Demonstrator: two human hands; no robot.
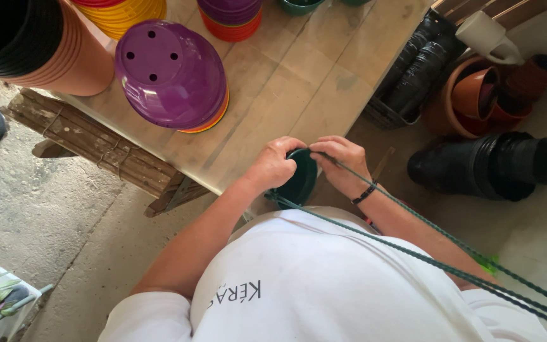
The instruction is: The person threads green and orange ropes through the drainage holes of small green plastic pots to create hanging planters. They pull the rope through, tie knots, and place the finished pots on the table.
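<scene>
From the head camera, the left hand (pixel 275 163) and right hand (pixel 343 163) both grip the rim of a small dark green plastic pot (pixel 299 178) at the wooden table's (pixel 299 76) edge; its inside is hidden. Green cords (pixel 425 253) trail from it. Purple upturned pots (pixel 171 73) sit stacked nearby.

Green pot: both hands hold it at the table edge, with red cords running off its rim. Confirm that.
Wrong colour. The cords are green, not red, as the head view shows. Both the left hand and right hand do hold the green pot at the table edge.
</scene>
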